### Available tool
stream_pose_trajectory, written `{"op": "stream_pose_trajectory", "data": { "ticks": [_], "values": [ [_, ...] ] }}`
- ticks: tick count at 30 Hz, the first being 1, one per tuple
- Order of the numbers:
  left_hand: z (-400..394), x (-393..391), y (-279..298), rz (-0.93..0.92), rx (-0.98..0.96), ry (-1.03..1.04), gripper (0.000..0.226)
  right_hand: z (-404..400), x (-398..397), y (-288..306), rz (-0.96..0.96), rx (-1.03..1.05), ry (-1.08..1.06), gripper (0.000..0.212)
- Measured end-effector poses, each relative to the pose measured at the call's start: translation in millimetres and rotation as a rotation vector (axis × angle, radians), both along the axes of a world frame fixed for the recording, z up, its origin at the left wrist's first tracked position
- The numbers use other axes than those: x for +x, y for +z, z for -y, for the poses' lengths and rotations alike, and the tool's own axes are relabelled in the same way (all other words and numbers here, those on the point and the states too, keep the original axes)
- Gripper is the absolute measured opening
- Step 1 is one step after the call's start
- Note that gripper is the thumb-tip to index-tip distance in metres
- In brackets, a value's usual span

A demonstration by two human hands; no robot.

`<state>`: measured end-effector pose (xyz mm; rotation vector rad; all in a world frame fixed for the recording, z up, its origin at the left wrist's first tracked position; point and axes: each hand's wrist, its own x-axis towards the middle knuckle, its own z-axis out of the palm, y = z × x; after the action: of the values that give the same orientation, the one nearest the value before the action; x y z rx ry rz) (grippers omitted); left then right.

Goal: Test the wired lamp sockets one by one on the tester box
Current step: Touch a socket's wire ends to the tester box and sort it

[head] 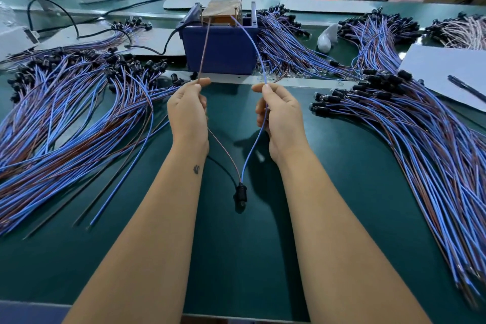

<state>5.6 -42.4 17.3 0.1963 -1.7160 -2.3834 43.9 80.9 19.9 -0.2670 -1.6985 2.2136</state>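
Both forearms reach out over the green table (236,258), wide wire heaps spread on either side: one heap (65,113) to the left, another (420,139) to the right. Straight ahead sits the blue tester box (221,47), copper block on top. Her left hand (188,110) pinches a brown wire (203,50) between thumb and forefinger; the right hand (280,110) pinches a blue wire (252,39) likewise. Each wire runs up to the box top. Below, between the wrists, the black socket (240,192) hangs from those two wires, just above the table.
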Motion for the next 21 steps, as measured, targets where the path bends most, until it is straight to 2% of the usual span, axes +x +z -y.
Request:
{"op": "stream_pose_trajectory", "data": {
  "ticks": [21],
  "values": [
    [-2.0,-7.7,-3.0,0.025,-0.144,-0.007,0.025,3.0,-7.4,-0.6,-0.045,0.064,-0.083,0.019]
  ]
}}
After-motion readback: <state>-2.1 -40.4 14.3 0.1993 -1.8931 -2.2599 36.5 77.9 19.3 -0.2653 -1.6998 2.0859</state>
